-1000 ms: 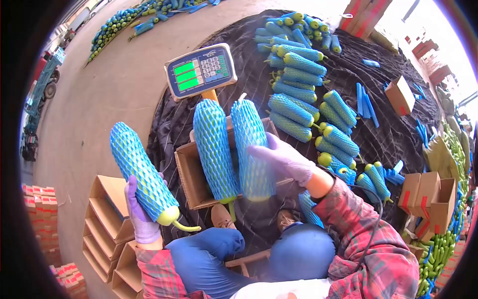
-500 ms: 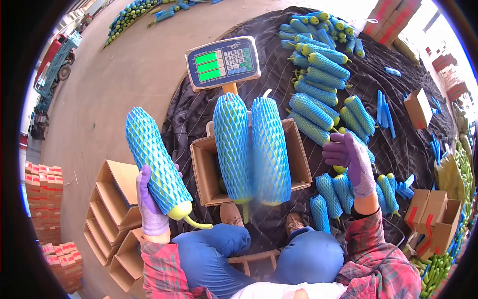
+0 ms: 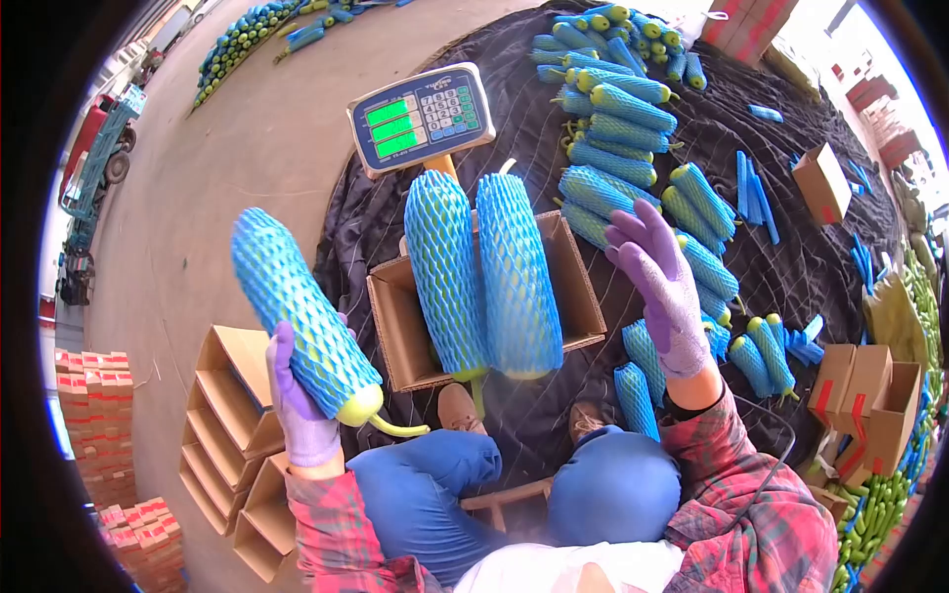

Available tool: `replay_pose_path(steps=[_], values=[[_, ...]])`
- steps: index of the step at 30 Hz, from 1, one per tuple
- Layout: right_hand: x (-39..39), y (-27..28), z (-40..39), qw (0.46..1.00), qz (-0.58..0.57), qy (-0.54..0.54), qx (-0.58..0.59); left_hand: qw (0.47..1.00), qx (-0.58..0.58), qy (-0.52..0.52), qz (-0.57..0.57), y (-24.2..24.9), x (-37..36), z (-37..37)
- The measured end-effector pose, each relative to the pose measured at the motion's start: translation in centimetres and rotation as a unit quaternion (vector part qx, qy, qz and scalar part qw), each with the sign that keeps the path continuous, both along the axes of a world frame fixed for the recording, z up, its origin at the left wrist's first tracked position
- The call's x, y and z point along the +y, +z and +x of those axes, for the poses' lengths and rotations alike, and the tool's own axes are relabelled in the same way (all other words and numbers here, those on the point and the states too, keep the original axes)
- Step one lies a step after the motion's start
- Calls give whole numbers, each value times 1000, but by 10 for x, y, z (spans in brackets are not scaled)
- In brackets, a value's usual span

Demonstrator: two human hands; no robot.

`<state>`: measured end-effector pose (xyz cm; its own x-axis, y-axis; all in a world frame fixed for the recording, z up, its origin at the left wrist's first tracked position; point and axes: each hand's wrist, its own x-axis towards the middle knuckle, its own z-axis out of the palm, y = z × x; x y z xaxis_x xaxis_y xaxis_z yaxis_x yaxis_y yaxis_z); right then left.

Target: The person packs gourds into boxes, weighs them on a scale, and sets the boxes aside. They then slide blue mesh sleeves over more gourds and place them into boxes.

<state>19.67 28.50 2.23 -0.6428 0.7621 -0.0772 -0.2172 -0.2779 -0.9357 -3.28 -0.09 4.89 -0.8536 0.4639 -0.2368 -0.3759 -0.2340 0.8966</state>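
My left hand, in a purple glove, is wrapped round a long green gourd in a blue foam net, its stem pointing down toward my knees. Two more netted gourds, a left one and a right one, lie side by side on an open cardboard box in front of me. My right hand, gloved too, is raised to the right of the box with fingers spread and nothing in them. Below and beyond it lie netted gourds on a dark sheet.
A weighing scale display with lit green panels stands behind the box. Open cartons are stacked at my left. Rows of netted gourds fill the far right, with loose blue nets and small cartons farther right.
My right hand has risen and moved left, its fingers spreading wider. My left hand keeps hold of its gourd, and the whole view has shifted slightly.
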Motion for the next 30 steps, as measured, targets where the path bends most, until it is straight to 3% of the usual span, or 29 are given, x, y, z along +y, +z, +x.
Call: replay_pose_path(steps=[5,7,8,9,10,11,13,14,16,17,18,19,21,25,30], values=[[-28,58,-5,976,48,189,94,989,145,-21,-3,56,33,52],[-50,78,-11,968,112,204,94,963,243,-114,-5,65,47,80],[-52,99,-10,965,85,225,103,912,353,-170,-120,72,53,83],[-53,115,-9,960,56,249,114,916,335,-218,-20,78,63,84],[-56,102,-5,947,-93,198,233,910,304,-272,78,84,73,85],[-40,90,8,975,8,162,151,911,349,-221,21,87,78,84],[-17,65,35,983,-67,89,144,891,430,-112,-97,89,83,66],[0,60,59,994,-48,57,78,911,383,-129,-79,64,71,45],[22,35,114,998,6,-20,-54,950,231,-153,-146,13,50,19],[31,8,140,989,43,-65,-122,970,156,-160,-93,-21,40,4],[35,-30,170,976,83,-97,-177,970,141,-147,-133,-39,42,7],[33,-66,199,956,122,-127,-236,968,124,-135,-172,-51,49,12],[5,-128,264,848,240,-141,-451,966,69,-198,-149,-59,63,16],[-57,-214,340,763,224,-31,-606,964,35,-236,-117,-88,73,6],[-66,-260,347,723,281,82,-625,962,-117,-227,-93,-87,72,6]])
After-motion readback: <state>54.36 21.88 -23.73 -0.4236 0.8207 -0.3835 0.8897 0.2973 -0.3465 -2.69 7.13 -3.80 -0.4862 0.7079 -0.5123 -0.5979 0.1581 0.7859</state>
